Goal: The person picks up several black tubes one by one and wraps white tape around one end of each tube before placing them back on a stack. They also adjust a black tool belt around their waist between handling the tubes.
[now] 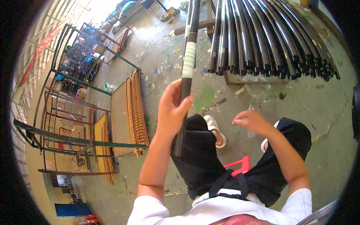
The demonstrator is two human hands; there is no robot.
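My left hand (172, 110) grips a long dark pole (185, 88) near its lower end, the thumb laid across it. A pale whitish band (189, 60) wraps the pole just above my fingers. Its lower end comes down by my left thigh, and its top runs out of the picture. My right hand (251, 122) hovers over the floor between my knees, apart from the pole. Its fingers are pinched together; a tiny dark spot shows at their tips, too small to name.
Many glossy black tubes (258, 41) lie side by side on a low support at the far right. Green metal frames (86, 144) and brown stacked panels (135, 112) stand on the left. A red stool (242, 167) is under me, on a paint-spotted floor (326, 108).
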